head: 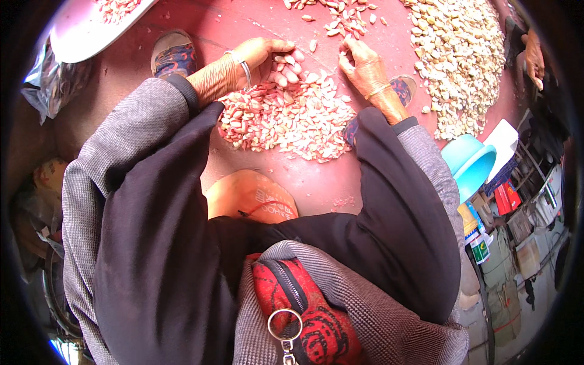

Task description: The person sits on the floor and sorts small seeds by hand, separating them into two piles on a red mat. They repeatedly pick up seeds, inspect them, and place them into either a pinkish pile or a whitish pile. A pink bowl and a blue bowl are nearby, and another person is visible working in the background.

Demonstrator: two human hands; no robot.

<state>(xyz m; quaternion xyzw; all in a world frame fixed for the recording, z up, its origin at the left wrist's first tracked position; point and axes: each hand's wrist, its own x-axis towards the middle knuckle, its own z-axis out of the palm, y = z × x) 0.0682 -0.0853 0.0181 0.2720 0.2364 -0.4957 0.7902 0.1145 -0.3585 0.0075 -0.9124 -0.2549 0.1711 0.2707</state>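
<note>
My left hand (264,64), with a metal bangle on its wrist, is cupped above the near heap. At least one pale clove-like piece (290,59) rests against its fingers. My right hand (363,59) has its fingers bent, with the fingertips close to loose pieces on the red floor; whether it pinches one is unclear. Between my shoes lies a heap of pinkish-white pieces (292,118), seemingly mixed with thin skins or shell bits. Beyond my hands, more whole pieces (344,18) are scattered, and a single piece (313,45) lies between the hands.
At the right spreads a larger yellowish heap (451,68), with another person's hand (534,59) past it. A light-blue basin (470,162) stands near my right arm. The far left has a white basin (86,43) containing pinkish pieces and a clear plastic bag (52,84).
</note>
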